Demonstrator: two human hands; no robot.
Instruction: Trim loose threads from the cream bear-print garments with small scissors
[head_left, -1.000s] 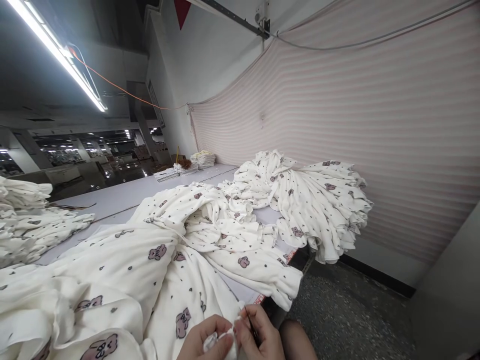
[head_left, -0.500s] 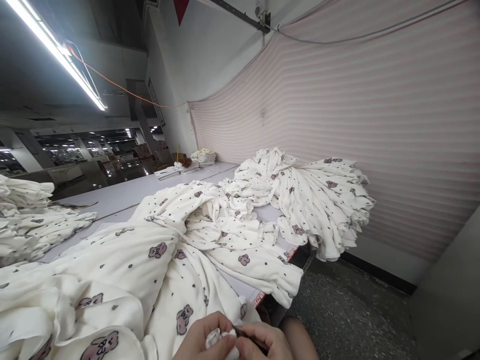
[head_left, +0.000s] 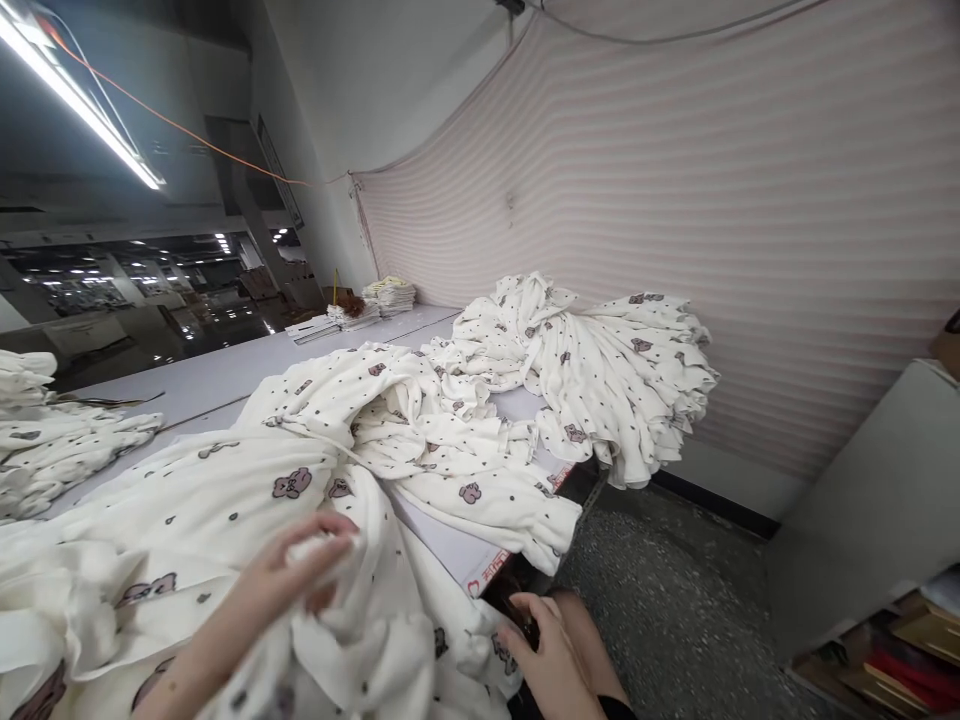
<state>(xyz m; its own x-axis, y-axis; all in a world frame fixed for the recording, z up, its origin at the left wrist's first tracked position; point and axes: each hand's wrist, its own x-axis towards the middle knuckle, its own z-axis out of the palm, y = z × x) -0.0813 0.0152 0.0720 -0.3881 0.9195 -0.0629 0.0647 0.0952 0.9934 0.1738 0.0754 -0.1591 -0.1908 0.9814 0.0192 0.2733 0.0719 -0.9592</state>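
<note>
My left hand (head_left: 311,570), somewhat blurred, has its fingers closed on white fabric printed with purple-brown bears and small dots. This piece of fabric (head_left: 375,610) hangs in folds from the hand, raised over the near side of the table. My right hand (head_left: 555,655) is at the table's front corner, beside the cloth's lower edge. Its fingers curl around something dark and slim that I cannot make out. More of the same printed cloth (head_left: 247,490) lies heaped to the left and behind the left hand.
Gathered printed cloth (head_left: 607,390) hangs over the table's (head_left: 442,545) right edge. Another heap (head_left: 75,440) lies at left. Folded stacks (head_left: 390,295) stand at the back, before a striped curtain (head_left: 637,170). A grey cabinet (head_left: 847,510) with things on its lower shelf is at right.
My hands were together at the bottom on a bit of white cloth. Now they are apart: the left has moved up and left with fabric, the right slightly right. The view has turned right.
</note>
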